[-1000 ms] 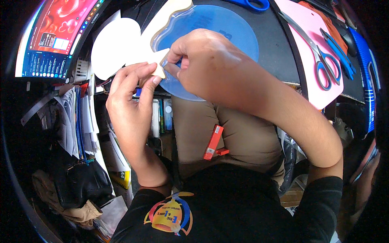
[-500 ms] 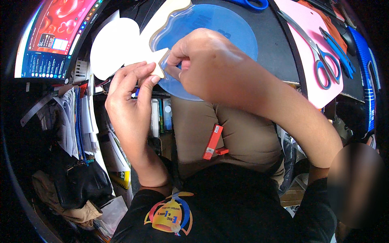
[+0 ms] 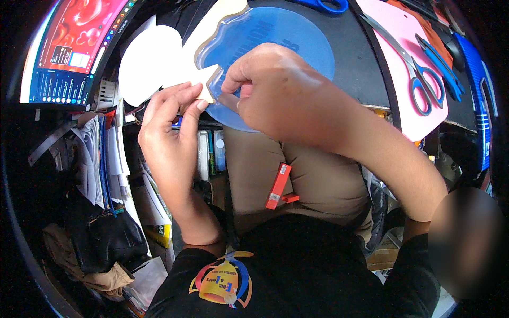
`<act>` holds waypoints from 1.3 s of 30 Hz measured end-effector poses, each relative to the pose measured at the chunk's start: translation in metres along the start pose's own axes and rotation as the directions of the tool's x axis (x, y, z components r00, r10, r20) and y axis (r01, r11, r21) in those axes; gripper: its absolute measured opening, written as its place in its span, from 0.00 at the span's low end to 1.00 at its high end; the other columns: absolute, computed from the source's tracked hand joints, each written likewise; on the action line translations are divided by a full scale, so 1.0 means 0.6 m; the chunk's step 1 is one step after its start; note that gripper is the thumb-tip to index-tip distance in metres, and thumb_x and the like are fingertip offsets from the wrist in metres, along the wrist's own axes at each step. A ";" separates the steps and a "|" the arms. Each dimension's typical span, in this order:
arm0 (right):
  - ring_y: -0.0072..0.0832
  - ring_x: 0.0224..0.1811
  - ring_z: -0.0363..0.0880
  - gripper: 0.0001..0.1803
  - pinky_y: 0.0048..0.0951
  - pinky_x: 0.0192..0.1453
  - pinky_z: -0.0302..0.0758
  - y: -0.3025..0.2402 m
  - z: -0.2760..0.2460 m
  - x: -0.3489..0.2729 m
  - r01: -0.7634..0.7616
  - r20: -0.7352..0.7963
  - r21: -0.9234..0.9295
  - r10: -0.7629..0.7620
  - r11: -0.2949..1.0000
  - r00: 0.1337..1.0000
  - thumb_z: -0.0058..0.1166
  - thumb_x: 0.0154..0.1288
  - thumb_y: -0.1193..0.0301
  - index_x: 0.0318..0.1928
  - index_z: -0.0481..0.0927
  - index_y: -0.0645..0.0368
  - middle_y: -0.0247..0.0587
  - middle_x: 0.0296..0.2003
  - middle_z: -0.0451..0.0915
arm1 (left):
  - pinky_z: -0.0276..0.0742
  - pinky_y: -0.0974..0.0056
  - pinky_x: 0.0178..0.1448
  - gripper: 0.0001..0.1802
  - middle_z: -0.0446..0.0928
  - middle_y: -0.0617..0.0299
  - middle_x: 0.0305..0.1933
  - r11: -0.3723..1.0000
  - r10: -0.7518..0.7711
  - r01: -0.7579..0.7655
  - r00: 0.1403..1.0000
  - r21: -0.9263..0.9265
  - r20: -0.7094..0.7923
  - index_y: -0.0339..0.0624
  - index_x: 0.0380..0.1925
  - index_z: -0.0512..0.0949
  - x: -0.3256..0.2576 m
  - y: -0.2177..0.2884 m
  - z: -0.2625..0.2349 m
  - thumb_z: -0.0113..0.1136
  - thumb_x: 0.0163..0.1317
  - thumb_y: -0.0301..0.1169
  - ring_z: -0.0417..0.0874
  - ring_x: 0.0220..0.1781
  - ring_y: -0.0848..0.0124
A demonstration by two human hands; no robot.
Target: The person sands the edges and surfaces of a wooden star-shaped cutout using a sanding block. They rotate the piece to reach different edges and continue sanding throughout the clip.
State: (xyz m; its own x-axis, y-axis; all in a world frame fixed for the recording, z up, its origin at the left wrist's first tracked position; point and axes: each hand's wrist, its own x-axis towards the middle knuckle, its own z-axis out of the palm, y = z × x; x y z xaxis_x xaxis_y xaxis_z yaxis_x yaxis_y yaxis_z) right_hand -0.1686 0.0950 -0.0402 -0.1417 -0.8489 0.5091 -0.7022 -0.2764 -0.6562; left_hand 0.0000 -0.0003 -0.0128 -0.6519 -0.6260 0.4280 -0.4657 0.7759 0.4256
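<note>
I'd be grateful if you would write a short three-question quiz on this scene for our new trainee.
1. Which of the person's hands pinches the white pointed piece?
2. Fill in the missing colour: the long-bladed scissors lie on the ___ board.
3. What colour is the narrow box-shaped item on the person's lap?
a) green
b) red
c) white

Key:
1. The left hand, with thumb and fingers.
2. Pink.
3. b) red.
</note>
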 end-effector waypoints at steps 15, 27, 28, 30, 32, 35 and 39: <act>0.40 0.31 0.82 0.11 0.35 0.35 0.79 -0.018 -0.024 0.027 -0.541 0.292 0.317 0.463 0.779 0.837 0.55 0.55 0.78 0.37 0.86 0.65 0.51 0.29 0.82 | 0.82 0.64 0.49 0.12 0.85 0.52 0.46 1.000 0.001 -0.001 1.000 -0.015 0.001 0.40 0.43 0.88 -0.001 -0.004 -0.001 0.68 0.58 0.20 0.87 0.47 0.64; 0.33 0.29 0.81 0.14 0.31 0.31 0.79 -0.020 -0.046 0.038 -0.667 0.403 0.447 0.531 0.596 0.745 0.56 0.55 0.76 0.42 0.86 0.66 0.46 0.30 0.82 | 0.82 0.65 0.50 0.12 0.85 0.52 0.46 0.999 -0.022 0.023 1.000 -0.045 0.022 0.38 0.43 0.88 0.001 -0.001 -0.003 0.68 0.58 0.19 0.87 0.46 0.66; 0.32 0.29 0.81 0.15 0.30 0.31 0.79 -0.020 -0.048 0.039 -0.671 0.405 0.455 0.535 0.585 0.741 0.56 0.55 0.76 0.42 0.86 0.66 0.45 0.30 0.82 | 0.82 0.65 0.50 0.12 0.85 0.52 0.46 0.998 -0.029 0.030 0.999 -0.046 0.025 0.38 0.43 0.88 0.001 0.000 -0.004 0.67 0.59 0.19 0.87 0.46 0.65; 0.31 0.29 0.81 0.15 0.29 0.30 0.79 -0.021 -0.050 0.039 -0.679 0.413 0.466 0.540 0.567 0.734 0.56 0.54 0.75 0.43 0.86 0.67 0.45 0.30 0.82 | 0.82 0.64 0.51 0.11 0.85 0.51 0.46 0.999 -0.026 0.027 0.999 -0.040 0.028 0.38 0.43 0.87 0.001 0.000 -0.005 0.67 0.59 0.19 0.87 0.46 0.65; 0.30 0.29 0.81 0.16 0.29 0.29 0.78 -0.021 -0.051 0.039 -0.686 0.415 0.477 0.547 0.549 0.727 0.57 0.54 0.75 0.44 0.85 0.67 0.44 0.31 0.82 | 0.81 0.64 0.51 0.11 0.85 0.51 0.45 1.000 -0.005 0.006 1.000 -0.024 0.030 0.37 0.42 0.87 0.003 -0.001 -0.005 0.67 0.59 0.20 0.87 0.46 0.64; 0.28 0.29 0.80 0.17 0.27 0.28 0.78 -0.022 -0.053 0.039 -0.694 0.418 0.491 0.557 0.527 0.718 0.57 0.54 0.74 0.45 0.85 0.67 0.42 0.31 0.82 | 0.81 0.63 0.52 0.09 0.85 0.51 0.44 0.999 -0.009 0.010 0.999 -0.040 0.031 0.36 0.41 0.87 0.005 -0.001 -0.007 0.67 0.60 0.21 0.87 0.46 0.62; 0.25 0.28 0.80 0.19 0.26 0.27 0.78 -0.023 -0.053 0.038 -0.705 0.421 0.502 0.570 0.502 0.706 0.58 0.54 0.74 0.47 0.85 0.68 0.41 0.31 0.83 | 0.80 0.63 0.52 0.09 0.85 0.51 0.44 0.999 -0.008 0.010 0.999 -0.036 0.048 0.35 0.41 0.87 0.007 0.001 -0.010 0.66 0.60 0.22 0.87 0.46 0.62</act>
State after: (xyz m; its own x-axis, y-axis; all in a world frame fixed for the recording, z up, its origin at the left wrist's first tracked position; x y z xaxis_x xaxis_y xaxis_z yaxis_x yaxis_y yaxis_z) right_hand -0.1843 0.0939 -0.0016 -0.2063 -0.9462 -0.2493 0.0979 0.2336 -0.9674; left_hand 0.0006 -0.0029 -0.0062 -0.6763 -0.6276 0.3858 -0.4502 0.7666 0.4578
